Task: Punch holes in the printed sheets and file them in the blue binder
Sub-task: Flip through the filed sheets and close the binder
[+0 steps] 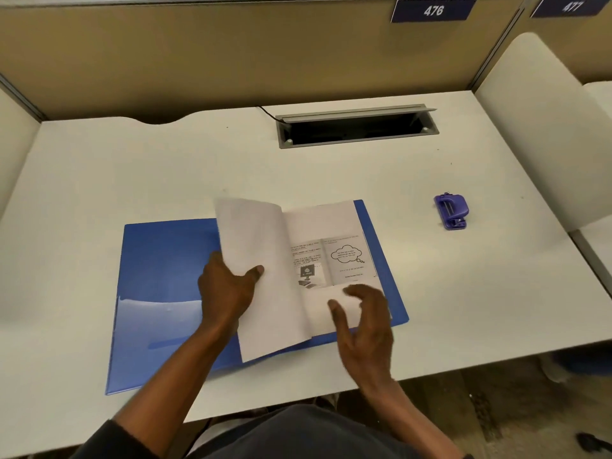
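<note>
The blue binder [159, 270] lies open and flat on the white desk [463, 286], near its front edge. Printed sheets [337, 256] rest on the binder's right half, showing text, a small picture and a thought bubble. My left hand [228, 286] grips the lower left part of a lifted white sheet [261, 246], thumb on top, holding it tilted up over the spine. My right hand [361, 316] hovers with spread fingers over the lower right corner of the sheets; whether it touches them is unclear. A small purple hole punch [451, 211] stands apart at the right.
A grey cable hatch [357, 125] is set into the desk at the back, with a black cable beside it. Beige partition walls [231, 54] enclose the desk, and number signs hang at top right. A white chair back [543, 127] stands at the right.
</note>
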